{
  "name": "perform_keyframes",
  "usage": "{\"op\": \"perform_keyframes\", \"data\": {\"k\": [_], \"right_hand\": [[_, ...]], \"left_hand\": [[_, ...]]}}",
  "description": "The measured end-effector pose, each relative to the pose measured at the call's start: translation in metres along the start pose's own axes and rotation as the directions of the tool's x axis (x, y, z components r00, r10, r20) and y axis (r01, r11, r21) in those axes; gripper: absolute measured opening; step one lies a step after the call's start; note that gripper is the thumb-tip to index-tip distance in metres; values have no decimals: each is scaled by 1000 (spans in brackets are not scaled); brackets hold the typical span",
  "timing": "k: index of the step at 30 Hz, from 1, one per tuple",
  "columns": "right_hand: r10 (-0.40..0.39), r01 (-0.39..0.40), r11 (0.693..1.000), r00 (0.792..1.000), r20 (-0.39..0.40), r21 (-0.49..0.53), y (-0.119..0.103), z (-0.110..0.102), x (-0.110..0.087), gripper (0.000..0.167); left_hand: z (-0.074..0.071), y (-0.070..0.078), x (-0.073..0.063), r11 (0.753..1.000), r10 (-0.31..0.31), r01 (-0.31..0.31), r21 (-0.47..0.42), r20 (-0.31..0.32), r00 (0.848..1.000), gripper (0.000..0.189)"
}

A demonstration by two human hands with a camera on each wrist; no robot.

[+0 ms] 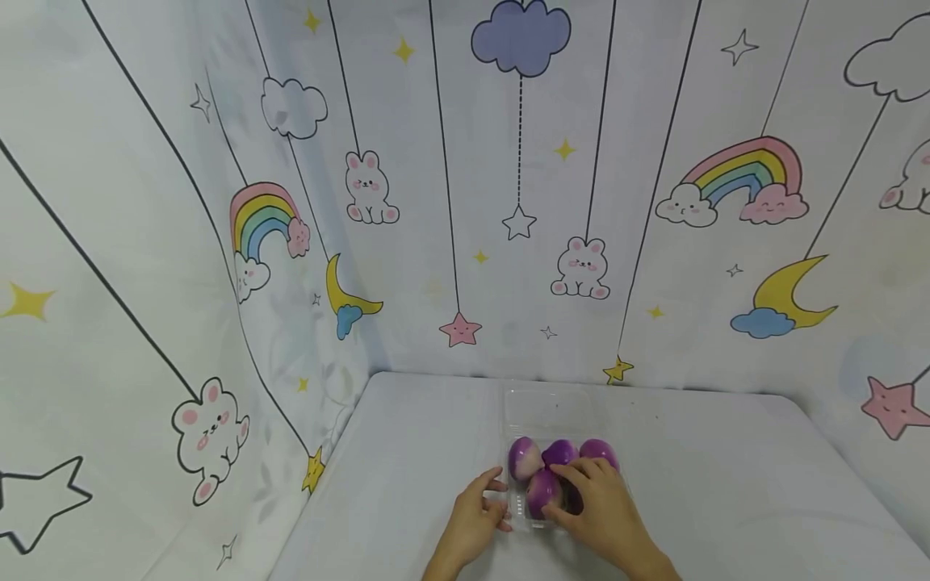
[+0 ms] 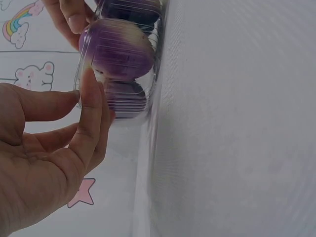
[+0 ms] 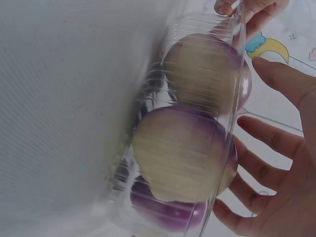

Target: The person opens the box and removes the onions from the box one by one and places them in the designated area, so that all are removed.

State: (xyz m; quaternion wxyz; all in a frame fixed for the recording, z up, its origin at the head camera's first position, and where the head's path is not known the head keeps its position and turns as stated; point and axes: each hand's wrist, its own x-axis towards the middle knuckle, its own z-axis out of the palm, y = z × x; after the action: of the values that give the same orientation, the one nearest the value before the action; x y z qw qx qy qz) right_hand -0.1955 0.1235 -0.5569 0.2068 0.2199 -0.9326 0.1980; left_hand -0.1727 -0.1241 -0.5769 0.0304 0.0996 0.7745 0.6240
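A clear plastic clamshell box (image 1: 517, 508) sits on the white table, several glossy purple-and-cream, round onion-like pieces inside. My right hand (image 1: 599, 500) reaches over its front right part, thumb and index finger on either side of the front left piece (image 1: 541, 494). In the right wrist view its fingers (image 3: 266, 173) are spread along the rim, near that piece (image 3: 207, 74) and the one beside it (image 3: 182, 153). At the box's left side is my left hand (image 1: 475, 516), thumb tip at the rim and straight fingers (image 2: 89, 118) against the ribbed wall.
The box's transparent lid (image 1: 548, 407) lies folded back behind it. White cloth printed with rainbows, bears and stars (image 1: 465, 202) hangs behind and to the left of the table (image 1: 726, 484).
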Motion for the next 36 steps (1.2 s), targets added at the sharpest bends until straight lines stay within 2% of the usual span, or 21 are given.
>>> {"op": "perform_keyframes", "data": {"k": [7,17,23,28,30,32,34,36], "right_hand": [[-11,19,997,993,-120,72,7,-11,5,52],[-9,38,993,966,-259,108,22,-24,9,38],[38,-3,993,958,-283,122,33,-29,9,35],[76,-34,989,951,-299,142,41,-37,8,34],[80,-37,989,947,-312,140,44,-41,8,35],[82,-42,991,942,-325,128,48,-45,8,36],[83,-47,992,940,-332,116,53,-51,7,39],[75,-42,994,938,-339,102,58,-56,6,42]], "left_hand": [[2,0,2,1000,2,-2,3,-3,1000,57],[4,1,7,1000,18,-18,5,-26,1000,56],[0,2,10,997,37,-34,70,-53,998,57],[-5,3,13,986,46,-40,163,-37,998,59],[-8,4,14,972,66,-57,227,-34,997,58],[-12,6,16,948,98,-80,307,-44,994,56],[-16,9,19,908,140,-102,406,-65,988,55],[-21,13,21,847,191,-116,518,-95,977,56]]}}
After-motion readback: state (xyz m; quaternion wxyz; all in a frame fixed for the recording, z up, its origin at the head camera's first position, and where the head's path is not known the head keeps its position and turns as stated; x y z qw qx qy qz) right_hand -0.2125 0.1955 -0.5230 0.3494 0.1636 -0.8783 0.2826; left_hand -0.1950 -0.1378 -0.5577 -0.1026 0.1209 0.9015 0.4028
